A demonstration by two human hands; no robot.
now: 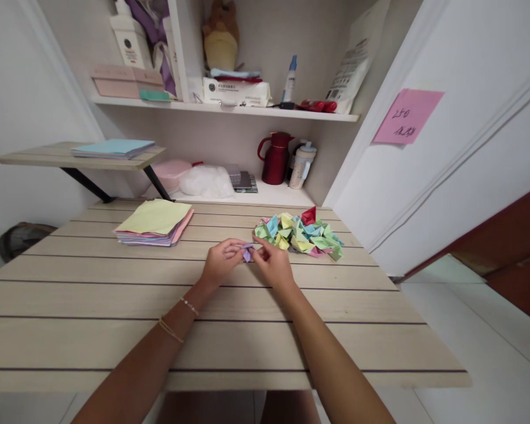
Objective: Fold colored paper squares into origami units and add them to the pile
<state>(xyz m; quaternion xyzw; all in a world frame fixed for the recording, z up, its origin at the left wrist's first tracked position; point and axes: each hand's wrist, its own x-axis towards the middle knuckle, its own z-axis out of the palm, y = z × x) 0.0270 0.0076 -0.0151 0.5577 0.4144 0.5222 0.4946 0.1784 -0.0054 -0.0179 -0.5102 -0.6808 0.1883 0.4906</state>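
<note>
A small folded piece of purple paper [247, 253] is pinched between my two hands, just above the wooden table [229, 341]. My left hand [221, 259] grips its left side, thumb and fingers closed together. On its right side, my right hand [272, 261] closes its fingertips on the same paper. Part of the paper is hidden by the fingers. Right behind my right hand lies a heap of folded paper boats [298, 232] in green, yellow, blue and pink, with a red one [308, 216] on top.
A stack of coloured paper sheets [154, 221] lies at the left back. More blue sheets [113, 148] rest on a raised small shelf [39, 155]. Behind the table, a cabinet holds a red jug [275, 159], a tumbler [302, 166] and a plastic bag [206, 181].
</note>
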